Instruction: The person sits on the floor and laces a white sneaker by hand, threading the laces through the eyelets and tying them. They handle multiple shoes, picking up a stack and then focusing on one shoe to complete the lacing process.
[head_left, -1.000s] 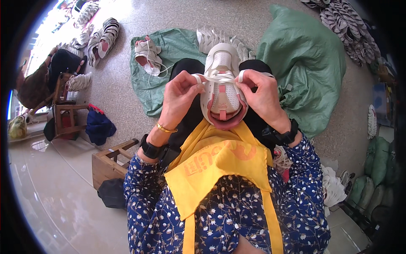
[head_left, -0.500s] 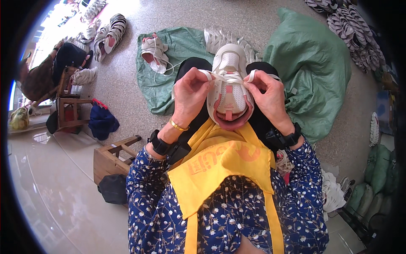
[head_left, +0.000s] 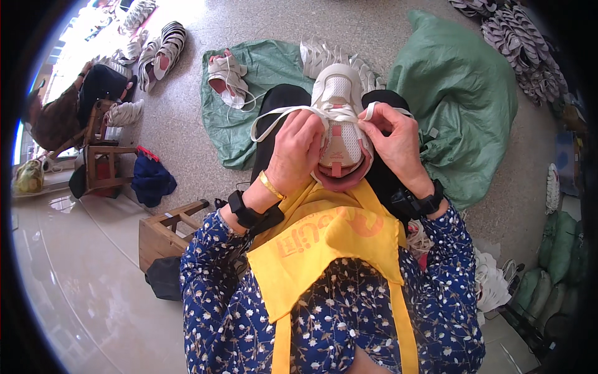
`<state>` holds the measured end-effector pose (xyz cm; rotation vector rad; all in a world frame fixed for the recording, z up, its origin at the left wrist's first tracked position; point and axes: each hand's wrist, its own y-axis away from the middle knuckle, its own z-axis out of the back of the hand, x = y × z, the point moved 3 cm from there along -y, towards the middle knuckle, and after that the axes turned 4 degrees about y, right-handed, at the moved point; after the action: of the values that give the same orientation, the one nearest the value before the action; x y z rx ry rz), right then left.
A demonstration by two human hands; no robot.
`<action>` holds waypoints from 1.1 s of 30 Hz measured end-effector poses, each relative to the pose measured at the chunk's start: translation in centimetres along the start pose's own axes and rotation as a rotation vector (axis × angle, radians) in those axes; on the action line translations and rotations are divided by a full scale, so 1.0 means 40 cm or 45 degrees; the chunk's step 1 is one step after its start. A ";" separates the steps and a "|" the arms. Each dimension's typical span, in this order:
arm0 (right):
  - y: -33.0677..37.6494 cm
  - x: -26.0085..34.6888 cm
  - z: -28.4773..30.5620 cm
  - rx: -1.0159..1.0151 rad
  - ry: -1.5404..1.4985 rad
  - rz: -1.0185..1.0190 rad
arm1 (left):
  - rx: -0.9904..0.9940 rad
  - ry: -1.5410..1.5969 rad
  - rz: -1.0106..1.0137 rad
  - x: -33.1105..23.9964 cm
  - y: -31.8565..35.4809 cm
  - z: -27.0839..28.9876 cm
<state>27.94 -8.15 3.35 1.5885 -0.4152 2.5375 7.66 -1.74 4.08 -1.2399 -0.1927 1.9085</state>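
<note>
A white sneaker upper (head_left: 337, 93) with pink lining and mesh panels lies between my knees, its pink collar toward me. A flat white shoelace (head_left: 274, 113) runs across its eyelets and loops out to the left over my dark trouser leg. My left hand (head_left: 296, 148) is closed against the left eyelet edge, the fingers bent; what lies between the fingertips is hidden. With thumb and forefinger, my right hand (head_left: 393, 138) pinches the lace at the right eyelet edge, and a lace loop curves over the fingers.
Behind the sneaker stands a row of white uppers (head_left: 311, 57). Another laced upper (head_left: 228, 81) rests on a green sheet (head_left: 249, 149) to the left. A bulky green sack (head_left: 461, 112) is at right. Wooden stools (head_left: 159, 240) stand left, and white laces (head_left: 490, 280) are heaped at lower right.
My left hand has let the left lace go slack and moved right and down to the eyelet edge. The lace now loops out to the left. My right hand stays nearly still.
</note>
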 end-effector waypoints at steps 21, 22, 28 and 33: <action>0.008 -0.007 0.014 -0.064 0.057 -0.060 | -0.129 0.229 0.595 0.060 0.023 0.007; 0.020 0.023 0.024 -0.086 0.184 -0.062 | -0.141 0.233 0.598 0.055 0.027 0.008; 0.046 0.101 0.011 0.036 0.504 0.314 | -0.066 0.080 0.372 -0.015 0.019 0.014; 0.035 0.080 -0.002 0.033 0.690 0.359 | 0.009 -0.078 0.254 -0.021 0.018 0.002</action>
<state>26.13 -9.60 5.93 0.8279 -0.5671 3.0392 7.33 -2.78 4.32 -1.2353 -0.0968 2.1174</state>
